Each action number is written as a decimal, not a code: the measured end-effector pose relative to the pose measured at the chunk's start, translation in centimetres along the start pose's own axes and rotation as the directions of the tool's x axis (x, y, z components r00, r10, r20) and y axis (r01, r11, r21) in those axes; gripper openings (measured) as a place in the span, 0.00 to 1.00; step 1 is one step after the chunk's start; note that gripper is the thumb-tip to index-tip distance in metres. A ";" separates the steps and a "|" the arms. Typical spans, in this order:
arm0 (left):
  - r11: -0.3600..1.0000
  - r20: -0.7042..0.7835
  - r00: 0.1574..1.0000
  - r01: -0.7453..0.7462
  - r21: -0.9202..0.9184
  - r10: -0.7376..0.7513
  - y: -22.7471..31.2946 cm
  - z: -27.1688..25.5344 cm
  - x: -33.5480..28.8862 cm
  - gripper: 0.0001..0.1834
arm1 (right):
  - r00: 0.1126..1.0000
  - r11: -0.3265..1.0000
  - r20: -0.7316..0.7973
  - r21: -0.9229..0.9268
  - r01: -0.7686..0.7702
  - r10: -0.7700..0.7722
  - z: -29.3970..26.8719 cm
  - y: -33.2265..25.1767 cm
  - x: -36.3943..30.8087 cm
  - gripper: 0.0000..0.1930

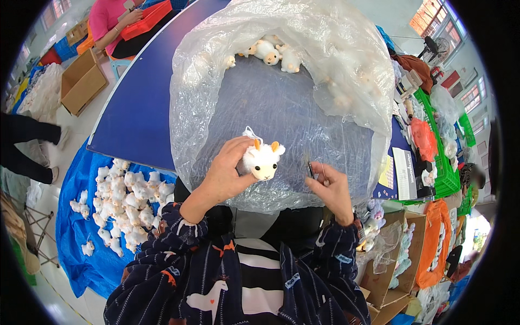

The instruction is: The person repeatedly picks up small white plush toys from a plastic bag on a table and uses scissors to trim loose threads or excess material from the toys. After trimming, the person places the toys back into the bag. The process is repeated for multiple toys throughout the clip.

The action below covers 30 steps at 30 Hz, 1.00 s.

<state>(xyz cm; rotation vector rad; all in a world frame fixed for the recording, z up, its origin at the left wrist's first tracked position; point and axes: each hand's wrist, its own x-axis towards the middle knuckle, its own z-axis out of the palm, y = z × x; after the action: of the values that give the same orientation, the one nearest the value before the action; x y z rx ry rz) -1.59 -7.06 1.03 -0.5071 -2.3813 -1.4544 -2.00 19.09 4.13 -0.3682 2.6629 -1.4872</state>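
Observation:
My left hand (225, 170) grips a small white plush lamb (262, 161) from its left side, thumb below and fingers behind. The toy has orange ears, black eyes and a pale yellow muzzle; a white cord loop sticks up behind its head. To the right of it, apart from the toy, my right hand (331, 188) pinches a slim dark tool (310, 169) with a pale, wispy tip. What kind of tool it is, I cannot make out. Under both hands lies a clear plastic sheet (260, 103) on the blue table (135, 108).
More plush lambs (266, 53) lie at the far side under bunched plastic. A heap of them (127, 200) rests on a blue tarp (81, 260) at lower left. Green crates (447, 181) and cardboard boxes (382, 271) stand at right. Another person (105, 24) sits far left.

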 end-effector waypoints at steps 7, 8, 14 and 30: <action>0.996 0.027 0.998 -0.051 0.076 0.049 0.6 0.3 0.2 0.31 | 0.959 0.964 0.125 -0.055 0.261 -0.253 1.0 -3.8 -0.9 0.17; 0.995 0.027 0.998 -0.055 0.083 0.052 0.7 0.3 0.2 0.31 | 0.957 0.960 0.127 -0.073 0.271 -0.260 1.2 -3.8 -0.8 0.17; 0.995 0.038 0.997 -0.062 0.075 0.060 0.7 0.3 0.4 0.31 | 0.945 0.940 0.115 -0.121 0.319 -0.306 1.6 -3.4 -0.9 0.17; 0.999 0.022 1.000 0.007 -0.044 -0.006 0.3 0.2 0.1 0.29 | 0.956 0.956 0.042 -0.006 0.292 -0.291 2.2 -1.6 -0.7 0.15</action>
<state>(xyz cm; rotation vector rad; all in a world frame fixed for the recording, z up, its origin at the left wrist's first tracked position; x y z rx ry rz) -1.58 -6.72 1.20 -0.5285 -2.3743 -1.5144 -0.68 16.59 4.28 -0.8153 2.6778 -1.5141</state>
